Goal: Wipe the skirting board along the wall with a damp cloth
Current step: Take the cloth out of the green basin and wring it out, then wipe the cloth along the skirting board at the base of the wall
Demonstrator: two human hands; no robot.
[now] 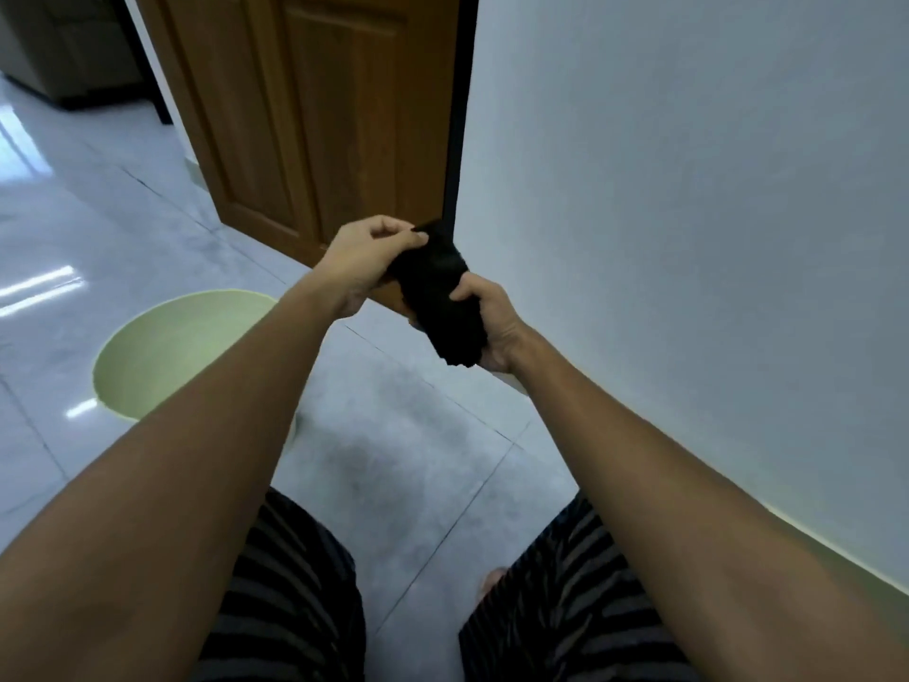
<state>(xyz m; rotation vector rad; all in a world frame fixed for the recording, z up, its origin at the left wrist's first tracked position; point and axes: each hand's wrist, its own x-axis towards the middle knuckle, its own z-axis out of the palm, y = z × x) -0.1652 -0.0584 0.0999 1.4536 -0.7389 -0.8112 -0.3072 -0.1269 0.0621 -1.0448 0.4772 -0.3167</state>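
Above the floor: dark cloth (438, 292), gripped at both ends
Left hand (366, 255): fingers clamped on cloth top
Right hand (494, 322): fingers clamped on its lower part
Left: green basin (162, 347)

A single head-worn view is given, aimed forward and down from above the person's knees. Both forearms are seen close up, the tiled floor (408, 460) below, the wall (688, 238) alongside at right.
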